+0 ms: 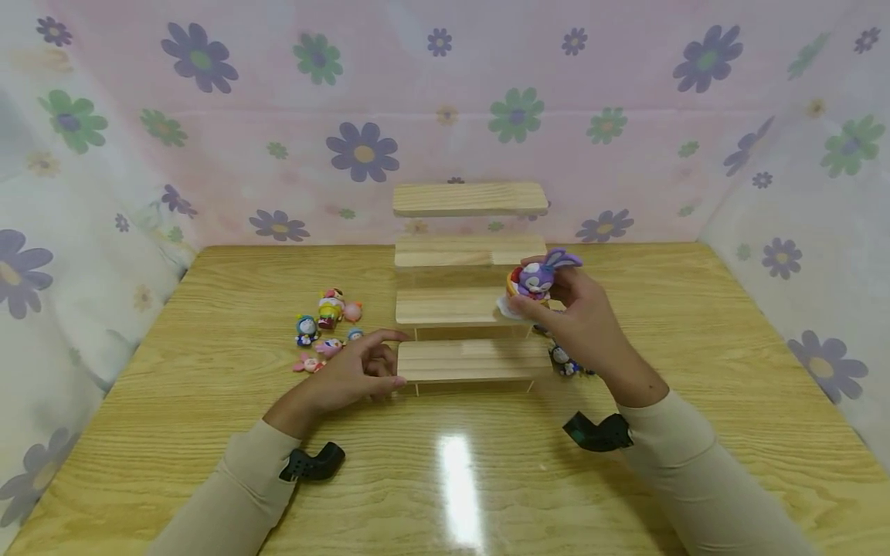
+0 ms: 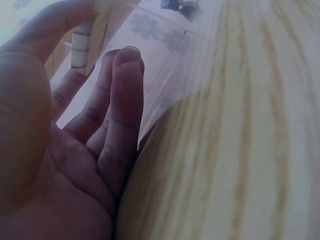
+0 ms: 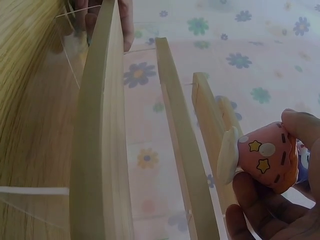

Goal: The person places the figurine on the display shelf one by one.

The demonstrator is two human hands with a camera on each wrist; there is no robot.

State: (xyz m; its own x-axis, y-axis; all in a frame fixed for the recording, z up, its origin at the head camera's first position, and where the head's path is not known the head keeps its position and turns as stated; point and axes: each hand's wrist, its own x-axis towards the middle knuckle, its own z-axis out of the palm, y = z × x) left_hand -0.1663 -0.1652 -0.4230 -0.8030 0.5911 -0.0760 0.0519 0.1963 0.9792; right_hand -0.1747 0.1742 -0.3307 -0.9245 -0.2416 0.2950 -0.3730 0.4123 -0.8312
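Note:
My right hand [image 1: 584, 316] holds a purple bunny figurine [image 1: 537, 279] above the right side of a wooden tiered shelf [image 1: 473, 360]. The figurine sits in a cup; the right wrist view shows the cup [image 3: 264, 154] as pink with yellow stars, over a white base [image 3: 228, 156]. Thumb and fingers wrap its sides, with the base left free. At the shelf's left end, my left hand [image 1: 351, 372] grips the lowest board, thumb at the front corner and a finger at the back corner. In the left wrist view this hand [image 2: 75, 165] lies alongside pale wood grain.
Several small figurines [image 1: 328, 347] lie on the wooden table [image 1: 243, 309] left of the shelf. More dark figurines [image 1: 563, 360] stand at its right, partly hidden by my right hand. Clear side supports carry the boards. A flowered cloth [image 1: 445, 85] hangs behind.

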